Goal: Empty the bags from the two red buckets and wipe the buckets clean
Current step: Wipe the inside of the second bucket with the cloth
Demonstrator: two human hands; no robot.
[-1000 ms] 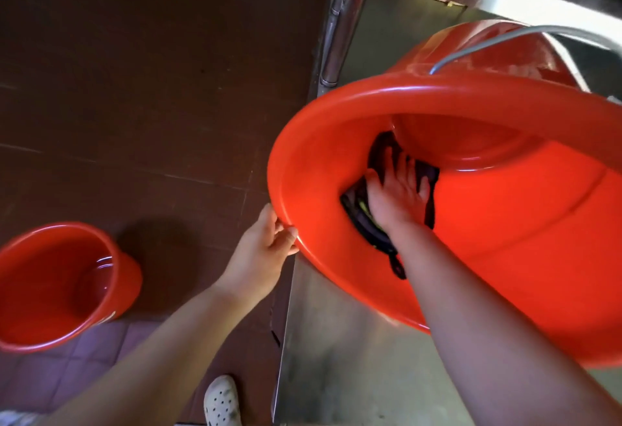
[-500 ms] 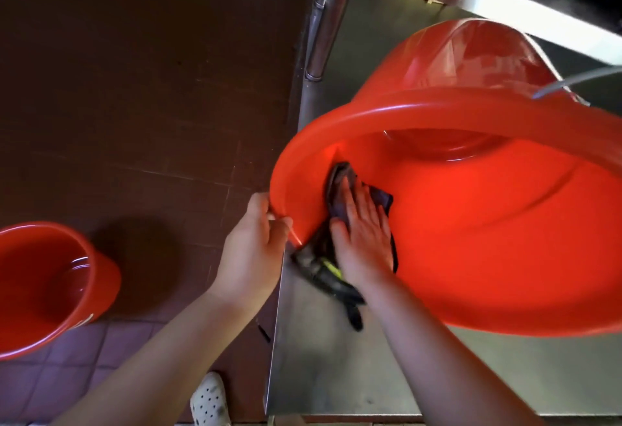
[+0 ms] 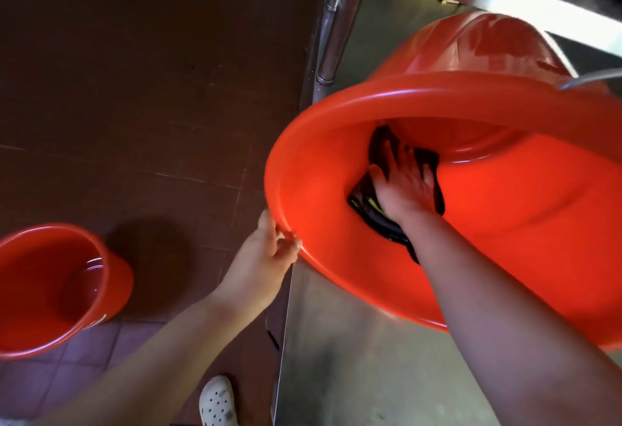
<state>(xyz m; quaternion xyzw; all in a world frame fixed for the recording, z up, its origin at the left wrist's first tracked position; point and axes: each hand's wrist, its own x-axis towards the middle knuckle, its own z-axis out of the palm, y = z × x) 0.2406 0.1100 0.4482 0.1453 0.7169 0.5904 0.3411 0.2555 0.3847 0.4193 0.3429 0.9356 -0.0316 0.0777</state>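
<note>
A large red bucket [image 3: 505, 250] lies tipped on its side on a steel table, its mouth facing me. My left hand [image 3: 266, 257] grips its rim at the lower left. Deep inside, my right hand [image 3: 404, 189] presses a dark cloth [image 3: 373, 213] flat against the bucket's inner wall, fingers spread. A second red bucket [image 3: 40, 291] stands upright on the floor at the lower left, with nothing visible inside it.
The steel table [image 3: 353, 375] has its left edge just under my left hand. A chrome table leg [image 3: 340, 18] rises at the top centre. Dark floor tiles [image 3: 134, 88] fill the left. A white perforated shoe [image 3: 217, 402] shows at the bottom.
My right hand slid the cloth from the rim near my left hand back deeper into the bucket. The left hand kept its grip on the rim.
</note>
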